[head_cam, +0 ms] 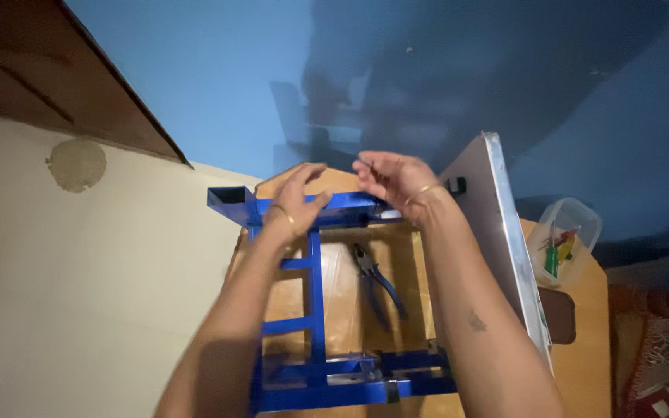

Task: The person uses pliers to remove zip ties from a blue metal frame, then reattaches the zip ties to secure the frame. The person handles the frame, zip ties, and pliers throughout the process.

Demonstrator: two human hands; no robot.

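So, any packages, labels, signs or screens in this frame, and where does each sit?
Clear plastic container: right edge of the wooden table, rounded box, see-through, green and red items inside.
No labels, signs or screens visible.

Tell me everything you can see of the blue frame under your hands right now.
The blue frame looks like painted metal, built from square tube and flat bars: a long upright member with short rungs off its left side, a far crossbar with an open tube end at the left, and a near crossbar. It lies on a wooden table. The left hand rests on the far crossbar; the right hand is at the same bar, fingers loosely curled. Pliers lie on the table inside the frame.
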